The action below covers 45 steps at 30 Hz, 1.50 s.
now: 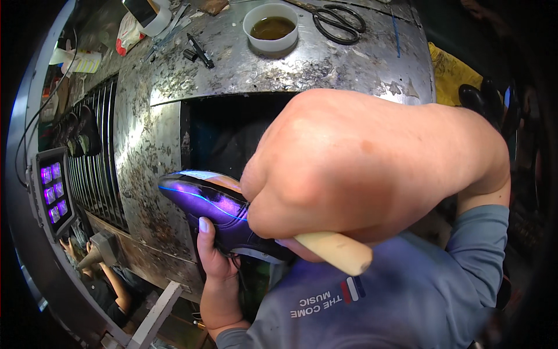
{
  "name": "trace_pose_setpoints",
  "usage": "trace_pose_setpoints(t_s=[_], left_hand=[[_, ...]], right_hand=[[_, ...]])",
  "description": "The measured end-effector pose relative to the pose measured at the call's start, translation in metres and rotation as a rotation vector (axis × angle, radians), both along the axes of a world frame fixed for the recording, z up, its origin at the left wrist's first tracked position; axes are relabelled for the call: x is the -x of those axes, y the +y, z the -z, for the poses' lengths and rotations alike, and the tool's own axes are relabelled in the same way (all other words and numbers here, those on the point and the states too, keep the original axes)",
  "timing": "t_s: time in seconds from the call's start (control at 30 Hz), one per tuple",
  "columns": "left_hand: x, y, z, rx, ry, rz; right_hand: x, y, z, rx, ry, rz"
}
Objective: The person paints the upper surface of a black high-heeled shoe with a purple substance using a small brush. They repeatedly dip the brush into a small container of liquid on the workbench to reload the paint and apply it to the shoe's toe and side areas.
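A dark leather shoe [200, 195] lies on its side in front of me, toe to the left. A thin line along the edge of its upper glows blue under purple light. My left hand [218, 253] grips the shoe from below, thumb up against its side; the other fingers are hidden. Over the heel end, my right hand [314, 168] is closed round a tool with a pale, round wooden handle [340, 251], whose butt sticks out below the fist. The tool's working end is hidden behind the hand.
On the worn metal bench [139, 157] stand a white bowl [251, 29] of brownish liquid, black-handled scissors [343, 36] and a black marker [199, 51]. A dark recess [221, 131] opens beyond the shoe. A purple-lit lamp panel [53, 192] stands left; another person [110, 288] is at lower left.
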<state>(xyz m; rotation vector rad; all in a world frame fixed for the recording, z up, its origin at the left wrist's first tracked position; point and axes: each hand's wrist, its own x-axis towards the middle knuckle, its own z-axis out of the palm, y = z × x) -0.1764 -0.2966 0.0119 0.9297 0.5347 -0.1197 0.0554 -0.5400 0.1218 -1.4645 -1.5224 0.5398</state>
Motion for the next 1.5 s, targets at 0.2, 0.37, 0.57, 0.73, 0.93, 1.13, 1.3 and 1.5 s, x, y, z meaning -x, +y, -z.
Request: trace_pose_setpoints(t_s=[0.2,0.37,0.57,0.73,0.93,1.13,1.3,1.5], left_hand=[[-0.004,-0.014,-0.003,-0.141,-0.02,-0.041],[-0.001,-0.013,0.006,-0.087,-0.011,-0.099],[0.002,-0.011,0.018,0.142,-0.084,-0.118],[0.002,-0.014,0.023,0.243,-0.037,-0.189],[-0.004,-0.019,0.027,0.39,-0.015,-0.245],[-0.001,-0.019,0.04,0.537,-0.079,-0.188],[-0.001,-0.022,0.044,0.572,-0.044,-0.184],[0.005,-0.025,0.052,0.573,0.078,-0.185]], right_hand=[[0.003,-0.004,-0.004,0.084,-0.021,0.028],[0.0,-0.005,-0.007,0.091,-0.02,-0.011],[0.001,-0.008,-0.007,0.041,0.005,0.004],[0.0,-0.007,-0.01,0.01,0.021,0.01],[0.0,-0.005,-0.015,-0.005,0.037,0.012],[0.001,-0.006,-0.02,-0.026,0.045,0.028],[0.0,-0.005,-0.029,-0.021,0.057,0.037],[-0.008,-0.005,-0.041,-0.004,-0.098,0.052]])
